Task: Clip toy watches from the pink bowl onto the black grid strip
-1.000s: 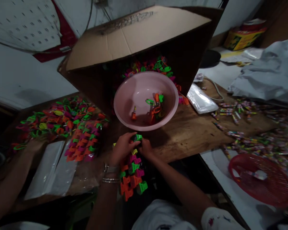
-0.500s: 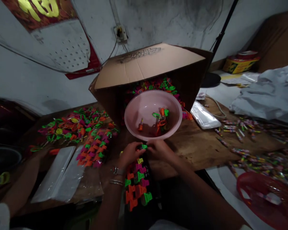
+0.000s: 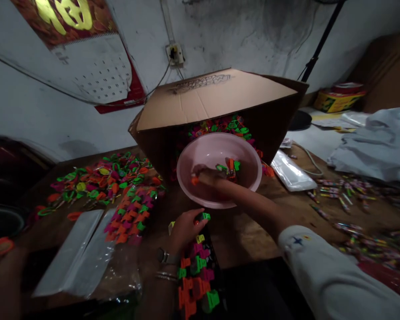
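Note:
My left hand (image 3: pixel 186 231), wearing a watch and bracelets, curls at the far end of a dark strip-like holder (image 3: pixel 216 266). Its thumb and index finger close around a small green plastic piece (image 3: pixel 206 216). Rows of orange, green, pink and yellow plastic pieces (image 3: pixel 195 288) stand on the holder below that hand. My right hand (image 3: pixel 210 178) reaches into the pink bowl (image 3: pixel 220 203), its fingers closed on a small orange plastic piece (image 3: pixel 195 180); blur hides the exact grip. Orange and green pieces (image 3: pixel 232 166) lie in the bowl, right of the hand.
A cardboard box (image 3: pixel 216 98) full of plastic pieces opens behind the bowl. Left are a loose pile (image 3: pixel 103 178), a bagged block (image 3: pixel 133 215) and clear bags (image 3: pixel 70 253). Another person's hand (image 3: pixel 8 266) holds an orange ring-shaped piece. Printed sticks (image 3: pixel 340 189) lie right.
My right hand has left the holder and moved up into the pink bowl, onto the orange piece. My left hand stays at the holder's end. The other person's hand has shifted left.

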Tool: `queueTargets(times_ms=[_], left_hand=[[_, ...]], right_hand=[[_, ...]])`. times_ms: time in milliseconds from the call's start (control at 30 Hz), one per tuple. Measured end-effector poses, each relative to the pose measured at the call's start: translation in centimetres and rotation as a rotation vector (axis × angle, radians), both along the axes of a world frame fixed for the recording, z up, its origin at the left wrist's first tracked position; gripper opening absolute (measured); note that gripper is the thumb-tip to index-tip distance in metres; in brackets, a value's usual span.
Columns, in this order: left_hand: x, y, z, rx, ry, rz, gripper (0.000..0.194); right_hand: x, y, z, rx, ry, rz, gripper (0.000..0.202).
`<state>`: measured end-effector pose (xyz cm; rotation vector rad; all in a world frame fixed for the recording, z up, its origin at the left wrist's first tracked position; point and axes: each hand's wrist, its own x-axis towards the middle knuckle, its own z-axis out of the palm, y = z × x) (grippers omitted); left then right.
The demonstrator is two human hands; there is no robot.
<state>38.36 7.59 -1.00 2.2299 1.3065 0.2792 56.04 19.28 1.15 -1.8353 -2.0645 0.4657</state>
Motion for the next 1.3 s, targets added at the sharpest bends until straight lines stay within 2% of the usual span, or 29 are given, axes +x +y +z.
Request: queueTargets(times_ms=[67, 100, 133, 167, 233, 267, 333, 400, 500, 567, 633, 867, 967, 1033, 1133, 1233, 1300], left_hand=[[-0.1, 0.0, 0.2, -0.017, 0.011, -0.027, 0.04], [-0.1, 0.1, 0.4, -0.027, 0.019, -0.041, 0.041], [-0.2, 0.1, 0.5, -0.038, 0.028, -0.048, 0.042], [-0.3, 0.2, 0.6, -0.052, 0.033, -0.055, 0.042], [-0.4, 0.4, 0.9, -0.086, 0.029, -0.068, 0.043], [-0.4, 0.5, 1.0, -0.1, 0.025, -0.076, 0.043], [-0.4, 0.7, 1.3, -0.112, 0.021, -0.088, 0.043], [-0.3, 0.8, 1.5, -0.11, 0.031, -0.085, 0.042], [-0.1, 0.9, 1.7, -0.111, 0.051, -0.076, 0.04], [-0.1, 0.9, 1.7, -0.1, 0.061, -0.076, 0.04], [-0.2, 0.9, 1.5, -0.088, 0.059, -0.077, 0.039], [-0.3, 1.0, 1.4, -0.093, 0.027, -0.085, 0.038], [-0.4, 1.0, 1.4, -0.145, -0.013, -0.127, 0.043], [-0.5, 1.1, 1.1, -0.16, -0.047, -0.155, 0.051], [-0.4, 1.1, 0.5, -0.148, -0.091, -0.177, 0.057], [-0.1, 1.2, 0.2, -0.137, -0.09, -0.188, 0.056], [0.2, 1.0, 0.3, -0.121, -0.068, -0.196, 0.056]], right_hand=[[1.4, -2.3, 1.0, 0.057, 0.055, -0.032, 0.027], [2.1, -4.1, 1.4, 0.091, 0.15, -0.047, 0.028], [2.7, -6.2, 1.5, 0.12, 0.261, -0.063, 0.025], [3.1, -8.6, 1.4, 0.151, 0.514, -0.069, 0.02], [3.1, -13.6, 0.1, 0.109, 1.051, -0.016, 0.025], [2.5, -15.8, -1.1, 0.026, 1.185, -0.009, 0.028], [0.6, -18.8, -4.2, -0.102, 1.265, -0.096, 0.028], [-1.7, -19.6, -7.7, -0.079, 1.247, -0.224, 0.026], [-4.0, -18.3, -11.8, -0.01, 1.119, -0.326, 0.021], [-4.3, -17.4, -13.1, 0.014, 1.037, -0.316, 0.018], [-4.1, -17.2, -13.5, 0.033, 0.993, -0.288, 0.014], [-5.8, -17.8, -13.6, 0.163, 0.869, -0.24, 0.014], [-5.5, -18.0, -12.9, 0.113, 0.788, -0.189, 0.012], [-3.9, -18.2, -11.2, 0.032, 0.694, -0.115, 0.012], [-0.3, -17.2, -7.2, 0.009, 0.551, -0.018, 0.014], [2.2, -13.2, -3.3, 0.125, 0.377, 0.013, 0.02], [2.4, -9.7, -2.0, 0.052, 0.165, 0.011, 0.018]])
